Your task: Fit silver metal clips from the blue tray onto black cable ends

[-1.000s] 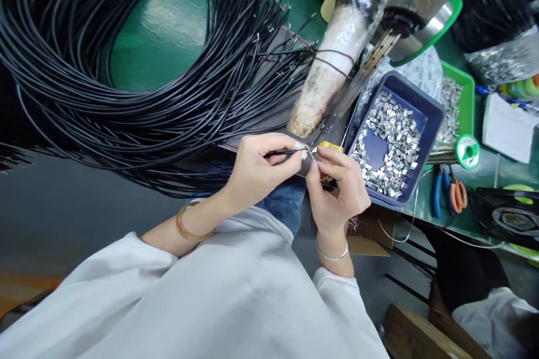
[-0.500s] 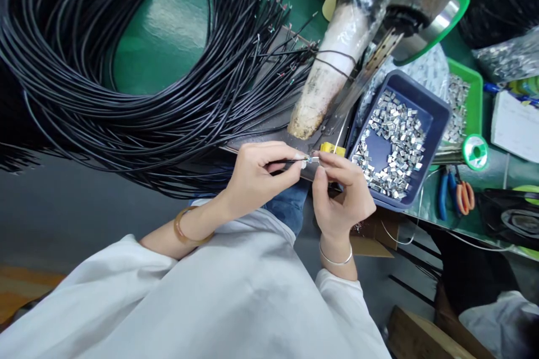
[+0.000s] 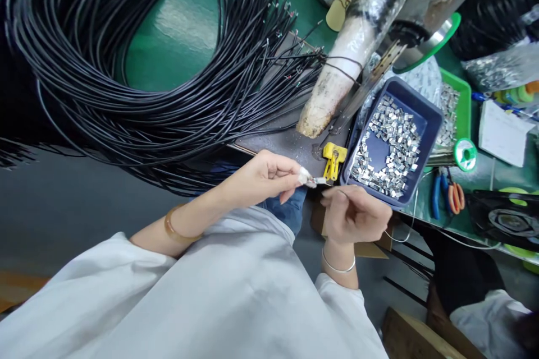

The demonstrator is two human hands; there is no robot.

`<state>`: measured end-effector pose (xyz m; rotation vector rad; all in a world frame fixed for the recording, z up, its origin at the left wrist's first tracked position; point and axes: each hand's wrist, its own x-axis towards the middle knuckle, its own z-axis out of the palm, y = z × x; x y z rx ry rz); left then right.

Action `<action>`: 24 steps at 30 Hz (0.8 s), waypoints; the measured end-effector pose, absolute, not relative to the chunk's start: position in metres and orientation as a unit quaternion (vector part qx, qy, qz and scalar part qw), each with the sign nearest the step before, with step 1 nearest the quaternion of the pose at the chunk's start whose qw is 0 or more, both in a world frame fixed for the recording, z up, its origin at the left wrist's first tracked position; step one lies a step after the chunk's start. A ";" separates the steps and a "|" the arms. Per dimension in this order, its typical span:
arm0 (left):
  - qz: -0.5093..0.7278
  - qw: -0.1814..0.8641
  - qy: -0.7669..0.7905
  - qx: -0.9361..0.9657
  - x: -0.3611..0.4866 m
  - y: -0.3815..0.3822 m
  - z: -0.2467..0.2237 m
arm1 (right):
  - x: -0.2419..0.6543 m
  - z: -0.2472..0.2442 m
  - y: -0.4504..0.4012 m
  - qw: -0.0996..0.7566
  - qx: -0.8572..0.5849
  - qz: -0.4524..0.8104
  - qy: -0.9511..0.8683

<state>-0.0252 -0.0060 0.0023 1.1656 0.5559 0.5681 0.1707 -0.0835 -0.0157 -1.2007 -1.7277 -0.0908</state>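
Near the table's front edge, my left hand (image 3: 272,178) is closed in a pinch. A small silver metal connector (image 3: 320,180) sticks out past its fingertips, which have white covers; any cable behind it is hidden in the fingers. My right hand (image 3: 356,214) is also closed in a pinch, just right of the connector and apart from it. A thin dark strand seems to show at its fingertips, too fine to name. Directly above the connector stands a yellow clamp-like holder (image 3: 334,160). A blue tray (image 3: 427,115) of many loose silver metal shells lies beyond my right hand.
A big bundle of black cables (image 3: 168,106) with stripped ends covers the left. A plastic-wrapped tube (image 3: 337,78) slants over the table. At right are a green tray (image 3: 463,98), a solder spool (image 3: 465,154), blue-and-orange pliers (image 3: 446,193), papers (image 3: 503,132) and a black fan-like device (image 3: 505,216).
My right hand has drawn away from the connector, down and to the right, and its fingers have curled in. The left hand has lowered slightly with the connector. The yellow holder is more exposed.
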 end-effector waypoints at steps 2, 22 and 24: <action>0.294 0.751 0.277 0.522 -0.024 -0.007 0.004 | 0.167 -0.009 -0.085 0.458 -0.532 -0.080 -0.708; 0.524 0.319 0.275 0.740 -0.008 -0.023 -0.022 | 0.152 -0.005 -0.067 0.523 -0.617 0.039 -0.586; 0.539 0.320 0.293 0.722 -0.006 -0.022 -0.021 | 0.152 -0.006 -0.065 0.594 -0.574 -0.007 -0.564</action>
